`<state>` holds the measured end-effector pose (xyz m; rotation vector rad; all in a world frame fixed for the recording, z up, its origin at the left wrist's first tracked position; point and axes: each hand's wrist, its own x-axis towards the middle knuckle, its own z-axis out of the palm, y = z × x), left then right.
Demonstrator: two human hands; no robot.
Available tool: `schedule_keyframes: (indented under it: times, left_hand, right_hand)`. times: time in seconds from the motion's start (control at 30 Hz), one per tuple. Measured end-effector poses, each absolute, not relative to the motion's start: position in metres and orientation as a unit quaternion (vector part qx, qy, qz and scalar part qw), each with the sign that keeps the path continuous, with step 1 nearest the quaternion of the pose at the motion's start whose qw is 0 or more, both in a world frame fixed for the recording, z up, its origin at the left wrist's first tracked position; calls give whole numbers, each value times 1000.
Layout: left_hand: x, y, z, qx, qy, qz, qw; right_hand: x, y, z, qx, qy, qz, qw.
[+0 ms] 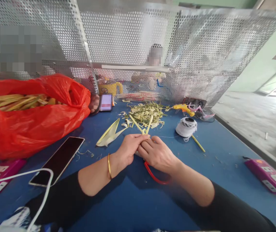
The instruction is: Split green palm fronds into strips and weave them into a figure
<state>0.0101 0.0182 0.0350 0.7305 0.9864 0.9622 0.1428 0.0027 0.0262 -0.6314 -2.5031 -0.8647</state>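
My left hand (pixel 130 147) and my right hand (pixel 158 154) meet over the middle of the blue table. Between their pinched fingertips stand pale yellow-green plant strips (pixel 148 125), splayed in a V and pointing away from me. A red curved handle (pixel 152 175), like that of scissors, sticks out beneath my right hand; the rest of it is hidden. From the finger area a thin white thread runs right to a spool of white thread (pixel 186 128). Left of my hands lies a folded pale husk leaf (pixel 110 135). Beyond my fingertips is a heap of shredded leaf trimmings (pixel 147 112).
A red plastic bag (pixel 38 125) of stalks fills the left, with a phone (pixel 57 159) and white cable (pixel 47 190) nearer. Yellow glue gun (pixel 183 109), glasses (pixel 203 112) and a cut stalk (pixel 198 144) lie right. A perforated metal screen (pixel 128 38) stands behind; a person sits beyond.
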Motion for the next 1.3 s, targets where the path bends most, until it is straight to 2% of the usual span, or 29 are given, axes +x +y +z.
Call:
schedule_keyframes:
  times: [0.23, 0.63, 0.7, 0.77, 0.87, 0.97, 1.1, 1.3]
  left_hand:
    - [2, 24, 42, 363, 406, 393, 741]
    - [3, 24, 48, 342, 445, 432, 706]
    - [0, 26, 49, 348, 439, 440, 702]
    - [-3, 28, 52, 356, 427, 446, 702]
    - [-6, 30, 54, 360, 417, 443, 707]
    - [-5, 31, 52, 369, 440, 428, 698]
    - [-1, 30, 45, 418, 477, 434, 640]
    - [-1, 34, 43, 447, 491, 439, 605]
  right_hand:
    - [146, 2, 29, -253, -888, -290, 253]
    - [144, -16, 33, -105, -914, -270, 284]
    - [147, -14, 37, -147, -906, -243, 313]
    - [150, -9, 42, -257, -869, -236, 351]
    - [156, 1, 44, -414, -819, -232, 323]
    - [160, 9, 39, -455, -832, -171, 268]
    - [162, 12, 37, -454, -850, -82, 254]
    - [175, 15, 60, -475, -824, 169, 259]
